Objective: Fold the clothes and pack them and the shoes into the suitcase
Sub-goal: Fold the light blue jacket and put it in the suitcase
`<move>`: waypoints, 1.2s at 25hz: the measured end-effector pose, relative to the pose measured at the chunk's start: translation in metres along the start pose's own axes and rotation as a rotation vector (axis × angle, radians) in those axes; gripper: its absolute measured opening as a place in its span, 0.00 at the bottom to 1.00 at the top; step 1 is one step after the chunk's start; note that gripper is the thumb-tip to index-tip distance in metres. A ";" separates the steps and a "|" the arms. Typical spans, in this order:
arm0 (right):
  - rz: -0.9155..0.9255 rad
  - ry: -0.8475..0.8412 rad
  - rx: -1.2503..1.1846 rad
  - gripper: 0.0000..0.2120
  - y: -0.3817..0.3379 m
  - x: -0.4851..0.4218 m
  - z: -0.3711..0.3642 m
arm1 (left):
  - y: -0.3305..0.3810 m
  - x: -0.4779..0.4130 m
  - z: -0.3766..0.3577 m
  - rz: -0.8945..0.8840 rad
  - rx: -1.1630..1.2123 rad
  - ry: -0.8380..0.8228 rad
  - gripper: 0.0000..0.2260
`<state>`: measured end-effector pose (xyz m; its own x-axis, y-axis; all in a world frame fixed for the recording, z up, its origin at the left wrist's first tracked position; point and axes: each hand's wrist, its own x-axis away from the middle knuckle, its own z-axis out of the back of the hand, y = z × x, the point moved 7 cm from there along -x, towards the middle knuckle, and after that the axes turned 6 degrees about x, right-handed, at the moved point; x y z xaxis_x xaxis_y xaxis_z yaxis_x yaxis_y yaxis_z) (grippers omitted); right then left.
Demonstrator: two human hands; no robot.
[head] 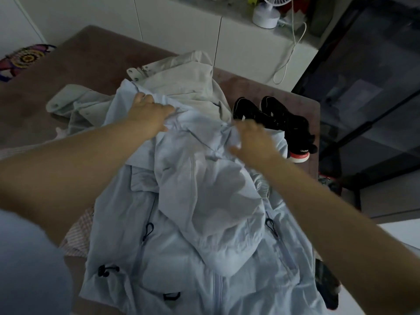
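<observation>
Left hand (pixel 147 114) grips jacket (pixel 204 201); right hand (pixel 252 139) blurred, can't tell its grip. If I pull unevenly, jacket slides onto shoes (pixel 272 117) just past right hand.

Left hand (pixel 147 114) and right hand (pixel 250 139) on pale blue jacket (pixel 193 223); black shoes (pixel 279 123) just beside

A brown surface (pixel 95 71) takes up the middle left of the frame, with a round cushion (pixel 25 59) in a colourful crocheted pattern at its far left edge. Across the top runs a white cabinet (pixel 177 26). A small white fan (pixel 267 14) stands on it at upper right of centre, and its white cable (pixel 288 55) hangs in a loop down the cabinet front. A dark glass-fronted cabinet (pixel 368 87) fills the right side.
</observation>
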<state>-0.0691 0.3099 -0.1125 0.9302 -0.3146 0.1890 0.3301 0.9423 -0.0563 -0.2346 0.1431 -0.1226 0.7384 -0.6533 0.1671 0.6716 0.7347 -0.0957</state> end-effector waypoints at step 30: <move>0.066 0.149 -0.083 0.28 0.054 0.049 -0.025 | -0.093 0.139 -0.063 0.296 0.695 0.044 0.47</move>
<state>-0.0014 0.3427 -0.1310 0.9619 -0.2712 0.0351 0.2734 0.9508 -0.1456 -0.1907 -0.0270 -0.1525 0.8935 -0.4071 0.1897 0.2634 0.8171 0.5129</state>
